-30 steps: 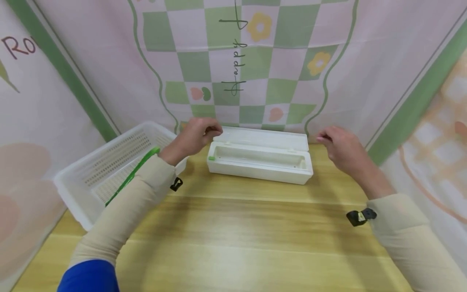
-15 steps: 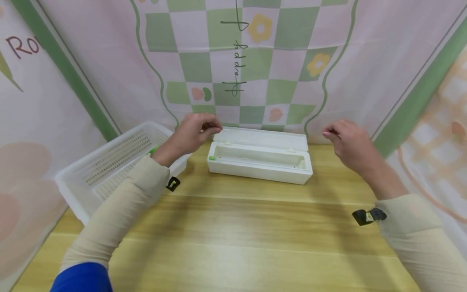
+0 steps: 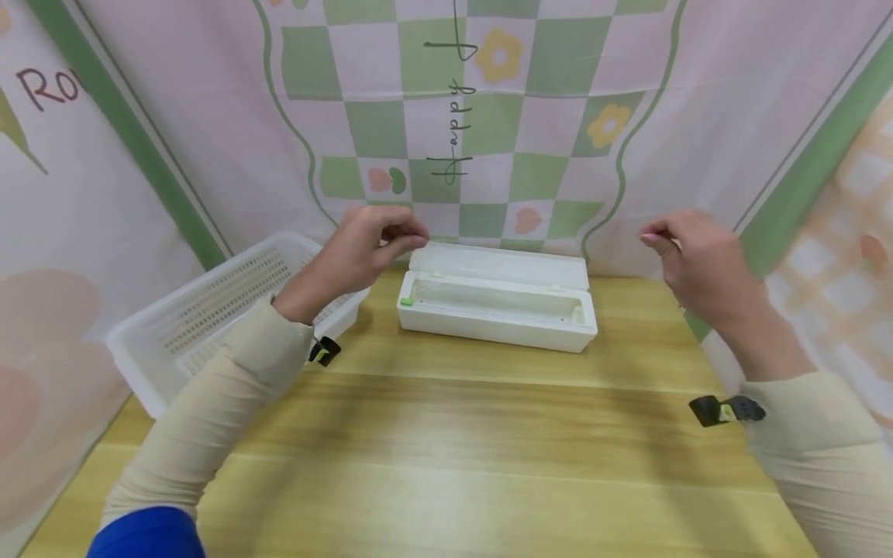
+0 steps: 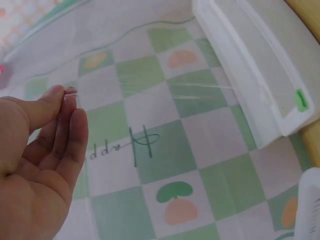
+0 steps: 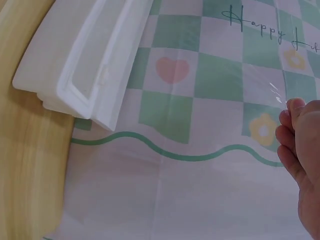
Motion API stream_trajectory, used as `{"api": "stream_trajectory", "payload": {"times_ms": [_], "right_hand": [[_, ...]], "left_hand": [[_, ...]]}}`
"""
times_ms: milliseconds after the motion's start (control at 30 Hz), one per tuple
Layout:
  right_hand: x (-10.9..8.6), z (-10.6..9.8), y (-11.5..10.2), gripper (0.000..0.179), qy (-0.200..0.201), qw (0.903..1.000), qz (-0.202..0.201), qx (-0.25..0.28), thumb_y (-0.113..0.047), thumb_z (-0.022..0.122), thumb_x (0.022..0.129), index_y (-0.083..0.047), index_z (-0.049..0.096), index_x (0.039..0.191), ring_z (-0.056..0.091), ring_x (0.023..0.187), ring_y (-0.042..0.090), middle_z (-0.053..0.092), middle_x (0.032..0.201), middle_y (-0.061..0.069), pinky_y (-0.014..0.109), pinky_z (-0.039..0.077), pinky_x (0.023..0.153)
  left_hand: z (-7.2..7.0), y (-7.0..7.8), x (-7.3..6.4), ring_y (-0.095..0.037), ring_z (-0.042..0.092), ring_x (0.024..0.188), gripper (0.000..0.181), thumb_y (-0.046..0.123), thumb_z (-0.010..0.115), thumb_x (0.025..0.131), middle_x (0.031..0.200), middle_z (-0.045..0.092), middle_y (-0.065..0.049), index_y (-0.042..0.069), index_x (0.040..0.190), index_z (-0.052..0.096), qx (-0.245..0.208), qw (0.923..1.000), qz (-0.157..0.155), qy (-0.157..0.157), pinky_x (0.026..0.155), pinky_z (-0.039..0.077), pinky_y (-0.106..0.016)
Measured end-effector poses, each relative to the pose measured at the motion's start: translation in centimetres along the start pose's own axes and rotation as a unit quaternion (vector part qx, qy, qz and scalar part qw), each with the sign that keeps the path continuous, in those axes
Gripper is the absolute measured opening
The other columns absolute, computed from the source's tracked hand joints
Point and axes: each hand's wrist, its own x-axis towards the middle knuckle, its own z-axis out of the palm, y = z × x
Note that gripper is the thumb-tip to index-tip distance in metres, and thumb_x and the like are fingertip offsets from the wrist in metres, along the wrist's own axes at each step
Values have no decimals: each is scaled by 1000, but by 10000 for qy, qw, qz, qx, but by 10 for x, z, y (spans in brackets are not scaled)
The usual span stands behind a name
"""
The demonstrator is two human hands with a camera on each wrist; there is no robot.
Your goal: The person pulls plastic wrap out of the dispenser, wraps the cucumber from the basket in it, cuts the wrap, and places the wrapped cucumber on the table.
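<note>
Clear plastic wrap (image 4: 160, 90) shows as shiny streaks running from my left fingertips in the left wrist view; its far edge is too transparent to trace. My left hand (image 3: 356, 248) pinches it between thumb and fingers, above the left end of a white wrap dispenser box (image 3: 498, 332). Raised to the right of the box, my right hand (image 3: 711, 263) pinches too, and glints of wrap (image 5: 274, 90) show at its fingertips in the right wrist view. The box's lid (image 3: 498, 265) is tipped back, and a green slider (image 3: 407, 302) sits at its left end.
A white slotted basket (image 3: 125, 356) stands at the left of the wooden table (image 3: 446, 465), partly behind my left forearm. Behind the box hangs a green-checked cloth (image 3: 488, 124). Black straps (image 3: 324, 351) circle both wrists.
My right hand has moved right and up, away from the box. The left hand has risen slightly. A green strip seen earlier in the basket is now hidden behind my left arm.
</note>
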Motion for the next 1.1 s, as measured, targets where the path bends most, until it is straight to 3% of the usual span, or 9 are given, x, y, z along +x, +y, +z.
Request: {"api": "stream_trajectory", "payload": {"times_ms": [300, 333, 467, 533, 633, 733, 867, 1000, 1100], "right_hand": [[-5, -13, -4, 6, 235, 9995, -178, 101, 11, 69, 94, 13, 68, 100, 60, 78, 32, 68, 86, 25, 26, 40, 73], [-7, -15, -5, 6, 241, 9994, -234, 110, 7, 68, 97, 13, 68, 99, 59, 77, 29, 67, 86, 24, 25, 40, 72], [-16, -22, -10, 39, 331, 9976, -543, 287, -23, 57, 110, 12, 69, 96, 55, 77, 14, 67, 82, 21, 16, 41, 72], [-20, -25, -15, 55, 402, 9955, -699, 506, -37, 51, 112, 10, 69, 93, 53, 79, 6, 68, 80, 19, 9, 40, 76], [-27, -32, -25, 59, 363, 9919, -897, 827, -42, 51, 111, 7, 70, 87, 55, 83, -2, 69, 78, 14, 1, 40, 84], [-34, -38, -37, 57, 132, 9880, -1076, 1104, -42, 51, 111, 4, 70, 84, 57, 86, -5, 70, 78, 9, 0, 43, 87], [-46, -42, -51, 52, -289, 9816, -1233, 1429, -41, 50, 111, -2, 70, 84, 56, 85, -7, 69, 79, 0, 4, 48, 80], [-63, -40, -60, 41, -760, 9703, -1309, 1887, -40, 50, 112, -13, 69, 86, 55, 83, -8, 65, 83, -10, 9, 49, 72], [-77, -37, -65, 19, -1292, 9593, -1274, 2166, -28, 59, 108, -22, 65, 91, 54, 81, -8, 61, 87, -20, 10, 47, 71]], "left_hand": [[3, 16, -18, -15, 64, 69, 6, 6, 73, 99, 88, 77, -5, 6, 99, 79, -676, 9973, -99, -256, 61, 53, -21], [2, 17, -22, -15, 63, 69, 6, 7, 74, 99, 88, 77, -4, 7, 99, 79, -705, 9970, -92, -312, 61, 52, -21], [-1, 21, -38, -12, 65, 74, 6, 8, 74, 99, 89, 76, 0, 10, 100, 79, -677, 9959, -21, -593, 66, 56, -22], [-3, 23, -46, -10, 68, 79, 6, 9, 74, 99, 92, 77, 1, 11, 101, 79, -586, 9955, 20, -741, 72, 59, -23], [-7, 23, -57, -8, 70, 83, 7, 9, 74, 99, 95, 78, 4, 13, 102, 79, -354, 9949, 231, -920, 78, 62, -25], [-8, 21, -67, -7, 71, 83, 9, 7, 75, 98, 95, 78, 5, 14, 101, 79, -107, 9921, 622, -1086, 76, 62, -25], [-5, 17, -80, -3, 71, 83, 11, 5, 75, 97, 95, 77, 6, 16, 99, 78, -35, 9846, 1033, -1412, 74, 62, -23], [1, 14, -93, -1, 69, 85, 10, 7, 74, 98, 95, 76, 8, 17, 98, 77, -67, 9769, 1054, -1859, 73, 61, -22], [6, 13, -102, 0, 68, 86, 9, 9, 73, 99, 94, 76, 8, 16, 99, 77, 38, 9706, 987, -2194, 74, 60, -19]]}}
